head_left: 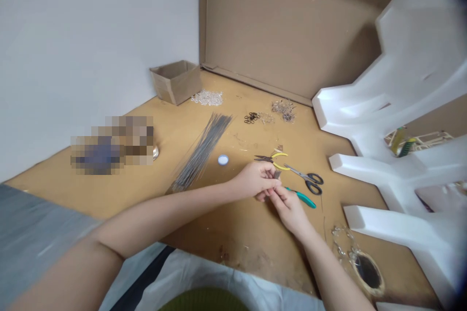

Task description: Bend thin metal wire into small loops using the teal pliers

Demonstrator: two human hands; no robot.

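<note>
My left hand (255, 181) and my right hand (290, 206) meet over the table, fingertips pressed together. A small bundle of short grey wire pieces (277, 174) sticks up from the fingers of my left hand. The fingers of my right hand are closed just below it, and what they pinch is hidden. Behind my hands lie yellow-handled pliers (280, 155) and black-handled scissors (314, 183). A teal-handled tool (305, 199) is partly covered by my right hand. To the left of my hands are a small blue-rimmed white disc (223, 160) and a long bundle of grey wires (204, 150).
A cardboard box (175, 82) stands at the back left beside clear rings (207, 97). Black rings (251, 118) and small metal pieces (284, 109) lie farther back. White foam (361, 218) borders the right side, near an oval framed piece with a chain (368, 272).
</note>
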